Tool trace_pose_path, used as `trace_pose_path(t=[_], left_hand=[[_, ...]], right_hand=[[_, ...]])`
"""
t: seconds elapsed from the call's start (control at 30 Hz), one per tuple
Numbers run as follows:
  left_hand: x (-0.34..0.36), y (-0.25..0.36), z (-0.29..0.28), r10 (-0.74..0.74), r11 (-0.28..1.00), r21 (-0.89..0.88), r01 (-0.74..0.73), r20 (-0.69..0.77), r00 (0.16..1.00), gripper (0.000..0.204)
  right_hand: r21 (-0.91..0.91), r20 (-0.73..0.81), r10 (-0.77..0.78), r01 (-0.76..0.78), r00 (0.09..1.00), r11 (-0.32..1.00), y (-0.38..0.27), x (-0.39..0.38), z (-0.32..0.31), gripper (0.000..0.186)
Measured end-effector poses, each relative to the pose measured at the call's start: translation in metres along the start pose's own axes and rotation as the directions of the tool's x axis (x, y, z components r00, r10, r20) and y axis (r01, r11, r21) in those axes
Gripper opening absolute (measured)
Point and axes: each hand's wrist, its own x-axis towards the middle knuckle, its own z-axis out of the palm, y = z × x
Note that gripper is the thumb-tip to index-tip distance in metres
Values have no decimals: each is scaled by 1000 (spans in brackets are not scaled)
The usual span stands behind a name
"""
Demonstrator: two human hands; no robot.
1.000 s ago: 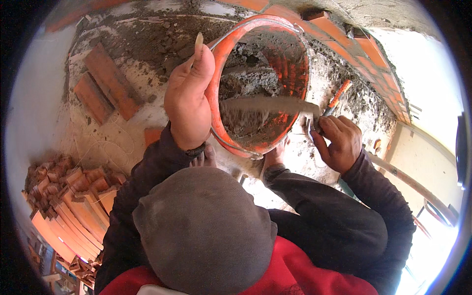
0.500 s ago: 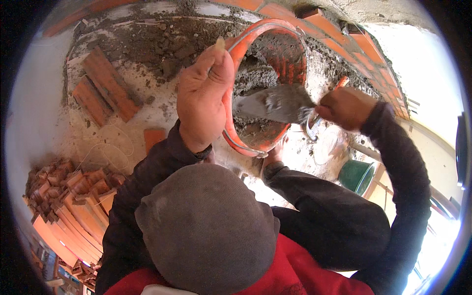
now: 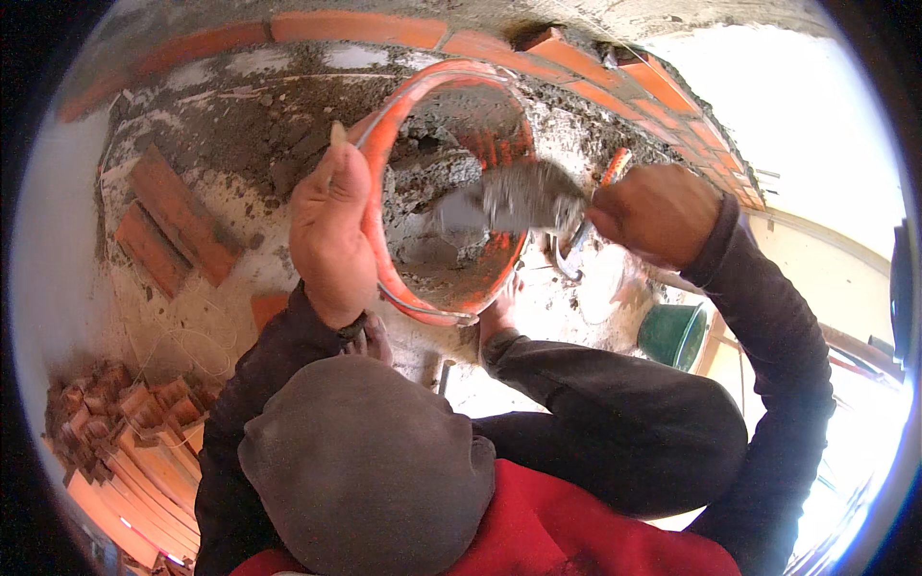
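My left hand [image 3: 331, 230] grips the left rim of an orange bucket [image 3: 379, 182] that holds grey mortar [image 3: 432, 182]. My right hand [image 3: 658, 211] is closed on the handle of a trowel [image 3: 523, 197]. Its blade, blurred and loaded with mortar, hangs over the bucket's right half. A person in a grey cap [image 3: 365, 461], red vest and dark sleeves stands right below me. That person's hand [image 3: 497, 317] is pressed under the bucket's lower edge, and fingers of their other hand [image 3: 373, 338] show just under my left wrist.
A curved course of orange bricks [image 3: 384, 29] with wet mortar runs along the top. Two loose bricks [image 3: 178, 216] lie on the rough ground at left. A heap of orange bricks [image 3: 125, 451] sits at lower left. A green bucket [image 3: 672, 336] stands at right.
My right hand has risen from the bucket's right side, and the trowel blade came up with a load of mortar. My left hand stayed on the rim.
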Motion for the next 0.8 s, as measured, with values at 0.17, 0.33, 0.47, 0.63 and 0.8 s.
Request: trace_pose_path(t=[0.17, 0.33, 0.47, 0.63, 0.8], left_hand=[[2, 3, 10, 79, 996, 27, -81, 73, 994, 49], [1, -9, 11, -11, 983, -180, 44, 184, 983, 56], [4, -14, 2, -10, 997, -73, 22, 163, 987, 54], [3, -14, -5, -60, 988, -137, 73, 98, 993, 54], [5, -19, -18, -29, 996, 90, 11, 197, 980, 55]], right_hand=[[-52, -90, -124, 119, 988, 991, 4, 8, 37, 28], [265, -69, -269, 278, 961, 923, -13, 23, 74, 32], [526, -246, -360, 436, 900, 731, -5, 17, 100, 29], [406, -362, -164, 314, 917, 858, -2, -2, 106, 21], [-8, -645, -170, 216, 745, 976, 6, 0, 120, 18]])
